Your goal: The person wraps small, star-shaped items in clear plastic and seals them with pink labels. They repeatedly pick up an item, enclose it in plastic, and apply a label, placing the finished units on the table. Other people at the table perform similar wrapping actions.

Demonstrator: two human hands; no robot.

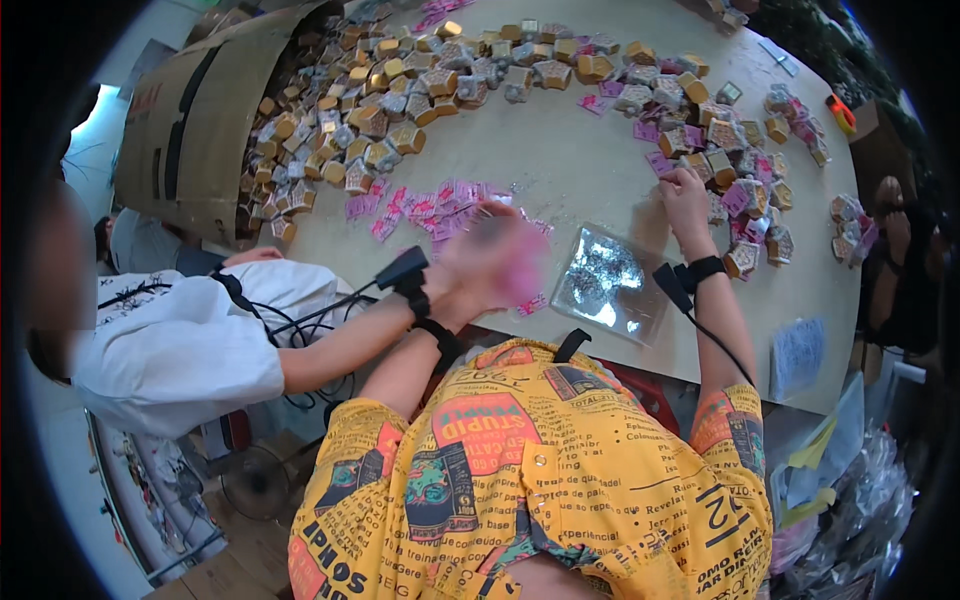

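Note:
My left hand [480, 285] is smeared by motion, close to a co-worker's arm, and a blurred pink thing [525, 265] shows at it. Whether my fingers grip it I cannot tell. My right hand [687, 205] reaches to the edge of a heap of small gold house-shaped boxes [722, 135] in clear wrap with pink cards. Its fingers are pinched together near a pink card [659, 163]; what they hold, if anything, is hidden. Between my hands lies a shiny stack of clear plastic bags [605, 280]. Loose pink cards [430, 210] spread beyond my left hand.
At left a large cardboard box [205, 125] lies tipped beside a wide heap of gold boxes [375, 120]. A co-worker in a white shirt [190, 345] leans in from the left. An orange tape cutter [841, 114] and a clear bag pack [797, 358] lie toward the right edge.

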